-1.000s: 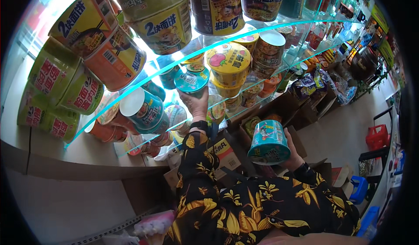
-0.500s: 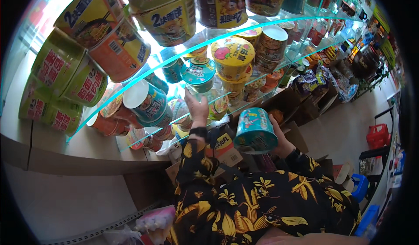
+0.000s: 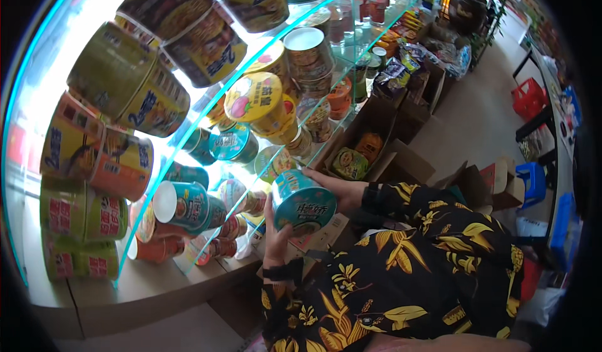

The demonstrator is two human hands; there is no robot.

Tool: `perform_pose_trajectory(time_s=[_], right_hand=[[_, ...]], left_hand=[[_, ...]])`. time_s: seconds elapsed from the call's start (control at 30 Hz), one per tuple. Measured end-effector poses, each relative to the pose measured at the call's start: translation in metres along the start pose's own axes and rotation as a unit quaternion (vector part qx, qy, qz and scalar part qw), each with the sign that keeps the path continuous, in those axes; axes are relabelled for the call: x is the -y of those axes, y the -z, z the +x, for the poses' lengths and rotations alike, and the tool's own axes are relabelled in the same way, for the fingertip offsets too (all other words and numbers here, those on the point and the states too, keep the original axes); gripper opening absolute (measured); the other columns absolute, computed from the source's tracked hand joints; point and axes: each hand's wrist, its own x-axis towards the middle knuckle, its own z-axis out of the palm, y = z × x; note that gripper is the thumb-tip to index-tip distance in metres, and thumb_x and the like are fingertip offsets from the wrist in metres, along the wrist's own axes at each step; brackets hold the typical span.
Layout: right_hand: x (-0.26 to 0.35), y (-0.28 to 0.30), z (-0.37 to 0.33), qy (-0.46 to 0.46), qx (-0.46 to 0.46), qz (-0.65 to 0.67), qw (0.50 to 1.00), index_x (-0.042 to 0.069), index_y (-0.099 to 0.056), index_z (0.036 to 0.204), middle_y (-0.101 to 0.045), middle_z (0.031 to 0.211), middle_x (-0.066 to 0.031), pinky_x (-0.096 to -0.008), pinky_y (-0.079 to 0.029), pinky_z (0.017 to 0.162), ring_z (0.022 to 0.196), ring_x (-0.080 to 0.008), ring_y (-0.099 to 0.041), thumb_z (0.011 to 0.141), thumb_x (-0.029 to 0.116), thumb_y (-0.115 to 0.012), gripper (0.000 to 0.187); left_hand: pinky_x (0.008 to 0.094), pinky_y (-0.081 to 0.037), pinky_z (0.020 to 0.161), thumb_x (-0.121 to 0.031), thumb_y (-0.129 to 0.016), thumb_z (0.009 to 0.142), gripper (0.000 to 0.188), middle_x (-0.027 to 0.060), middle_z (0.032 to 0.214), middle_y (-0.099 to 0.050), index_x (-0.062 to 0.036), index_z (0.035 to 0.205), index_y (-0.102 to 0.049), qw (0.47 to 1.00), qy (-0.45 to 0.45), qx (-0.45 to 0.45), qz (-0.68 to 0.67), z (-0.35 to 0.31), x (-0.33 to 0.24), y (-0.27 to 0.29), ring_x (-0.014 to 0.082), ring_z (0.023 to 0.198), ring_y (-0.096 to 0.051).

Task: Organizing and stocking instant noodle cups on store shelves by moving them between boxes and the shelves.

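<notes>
A teal instant noodle cup (image 3: 305, 206) is tilted between my two hands, its round lid facing me. My left hand (image 3: 276, 238) wraps its left side, with the thumb near the lower rim. On the far upper right side lies my right hand (image 3: 338, 190), its fingers partly hidden by the cup. Just beyond, on a glass shelf, stand another teal noodle cup (image 3: 233, 144) and a yellow noodle cup (image 3: 256, 99). Further left on that level, a teal cup with a white end (image 3: 191, 206) lies tipped toward me.
Several large noodle buckets (image 3: 153, 104) crowd the upper shelf behind its glass edge (image 3: 251, 56). Open cardboard boxes (image 3: 401, 170) sit on the floor to the right, one holding packaged food. A red basket (image 3: 528, 98) and a blue stool (image 3: 533, 183) stand farther right.
My left hand has come down from the shelf and taken hold of the teal cup that my right hand held. The view has turned to the right.
</notes>
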Motion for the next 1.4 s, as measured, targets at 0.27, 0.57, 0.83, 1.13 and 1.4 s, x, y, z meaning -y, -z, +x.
perform_pose_trajectory(time_s=[0.27,0.57,0.83,1.13,1.4], right_hand=[[0.015,0.04,0.059,-0.027,-0.03,-0.239,0.97,0.002,-0.038,0.133,-0.044,0.131,-0.0205,-0.0379,-0.041,0.092,0.113,-0.0302,-0.049,0.082,0.072,-0.033,0.087],[0.06,0.032,0.127,0.337,-0.105,-0.491,0.797,0.004,-0.062,0.108,-0.063,0.104,-0.0171,-0.032,-0.042,0.087,0.103,-0.0245,-0.057,0.083,0.053,-0.053,0.056],[0.056,0.037,0.116,0.316,-0.18,-0.481,0.798,0.003,-0.063,0.106,-0.064,0.104,-0.0158,-0.0351,-0.043,0.086,0.101,-0.028,-0.058,0.083,0.057,-0.051,0.06],[0.053,0.045,0.126,0.339,-0.234,-0.488,0.769,0.002,-0.061,0.106,-0.064,0.097,-0.0197,-0.0399,-0.045,0.079,0.094,-0.0337,-0.059,0.086,0.054,-0.046,0.058],[0.051,0.053,0.107,0.275,-0.148,-0.513,0.8,0.0,-0.062,0.103,-0.065,0.097,-0.0156,-0.0356,-0.046,0.075,0.092,-0.0262,-0.061,0.085,0.047,-0.054,0.051]], left_hand=[[0.0375,-0.041,0.094,-0.028,-0.039,0.095,0.042,0.0123,0.121,-0.052,-0.0033,0.129,-0.037,0.966,-0.038,-0.204,0.155,-0.03,0.017,0.015,0.0235,0.111,-0.05],[0.035,-0.041,0.092,-0.012,-0.054,0.091,0.047,0.0167,0.121,-0.047,0.0005,0.13,-0.03,0.863,-0.119,-0.195,0.45,-0.063,0.002,0.021,0.0237,0.109,-0.048],[0.0348,-0.044,0.088,-0.027,-0.039,0.097,0.036,0.0119,0.115,-0.053,-0.0012,0.122,-0.045,0.979,-0.044,-0.2,0.02,-0.061,-0.033,-0.029,0.0217,0.103,-0.053],[0.0403,-0.039,0.095,-0.04,-0.042,0.093,0.047,0.0084,0.122,-0.051,-0.0078,0.127,-0.043,0.966,-0.023,-0.241,-0.09,-0.057,-0.041,-0.026,0.0236,0.111,-0.049],[0.0414,-0.041,0.093,-0.04,-0.045,0.092,0.043,0.0064,0.122,-0.051,-0.0126,0.126,-0.045,0.954,-0.063,-0.248,-0.158,-0.028,-0.055,-0.024,0.0234,0.112,-0.049]])
